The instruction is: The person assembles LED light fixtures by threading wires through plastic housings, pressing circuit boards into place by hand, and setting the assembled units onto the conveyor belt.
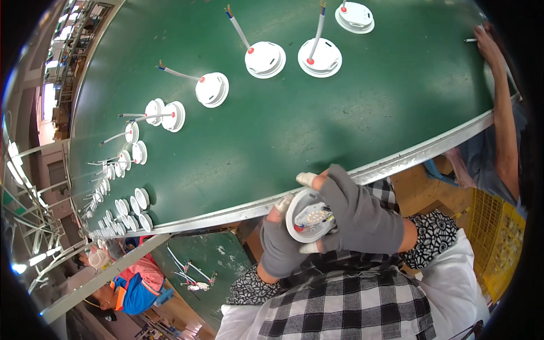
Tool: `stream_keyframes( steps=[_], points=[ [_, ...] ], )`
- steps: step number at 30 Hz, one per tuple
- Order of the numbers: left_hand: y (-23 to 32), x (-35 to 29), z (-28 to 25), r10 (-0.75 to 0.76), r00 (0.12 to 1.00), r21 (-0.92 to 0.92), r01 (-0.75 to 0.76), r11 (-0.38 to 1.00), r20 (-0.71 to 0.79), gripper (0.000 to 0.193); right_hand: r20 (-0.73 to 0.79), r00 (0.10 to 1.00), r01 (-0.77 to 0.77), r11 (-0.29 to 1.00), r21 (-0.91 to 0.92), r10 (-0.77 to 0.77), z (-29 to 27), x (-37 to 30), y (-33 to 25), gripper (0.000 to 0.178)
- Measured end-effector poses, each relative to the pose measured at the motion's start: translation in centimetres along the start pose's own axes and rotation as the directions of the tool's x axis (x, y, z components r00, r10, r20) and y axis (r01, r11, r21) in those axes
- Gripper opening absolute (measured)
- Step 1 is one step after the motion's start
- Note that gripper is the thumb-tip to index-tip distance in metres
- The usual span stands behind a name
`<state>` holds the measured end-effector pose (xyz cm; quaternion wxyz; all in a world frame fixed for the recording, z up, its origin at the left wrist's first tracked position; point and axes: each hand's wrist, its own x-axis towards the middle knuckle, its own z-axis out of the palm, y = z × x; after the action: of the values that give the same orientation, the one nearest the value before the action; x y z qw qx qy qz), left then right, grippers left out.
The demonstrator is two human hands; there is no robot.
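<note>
Left hand (279, 241) and right hand (360, 215) both grasp one round white LED lamp (310, 214) by its rim, just off the worktop's (255, 153) near edge. LED side up, presumably for visibility. Other lamps (265, 59) lie backs up, likely sparing their cables (239, 31).

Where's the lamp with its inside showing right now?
In the head view, the lamp is just below and right of centre, held between the left hand and right hand, near the metal edge of the green table.
</note>
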<state>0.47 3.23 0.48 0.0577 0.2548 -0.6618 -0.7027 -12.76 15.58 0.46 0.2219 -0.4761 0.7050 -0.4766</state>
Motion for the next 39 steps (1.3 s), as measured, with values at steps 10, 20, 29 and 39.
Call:
stream_keyframes(
  steps=[10, 20, 29, 39],
  points=[
    [1.2, -0.1, -4.7, 0.04, 0.931, 0.537, -0.244, 0.808, 0.364, 0.058, -0.005, 1.0, 0.011, 0.989, -0.146, -0.012, -0.7, -1.3, -0.5, 0.09],
    [-1.4, -1.5, -4.3, 0.137, 0.936, 0.261, -0.228, 0.938, 0.323, 0.04, 0.035, 0.999, 0.038, 0.996, -0.075, -0.035, -1.6, -2.0, -1.2, 0.086],
    [0.4, -2.4, -4.7, -0.136, 0.912, 0.414, -0.04, 0.91, 0.388, 0.029, 0.323, 0.942, -0.123, 0.989, 0.077, 0.092, -1.9, -2.5, 1.8, 0.089],
    [-1.2, -4.2, -3.5, -0.175, 0.798, 0.55, -0.221, 0.805, 0.577, 0.021, 0.561, 0.816, -0.322, 0.916, 0.239, 0.141, 2.1, -6.5, 2.8, 0.075]
  ],
)
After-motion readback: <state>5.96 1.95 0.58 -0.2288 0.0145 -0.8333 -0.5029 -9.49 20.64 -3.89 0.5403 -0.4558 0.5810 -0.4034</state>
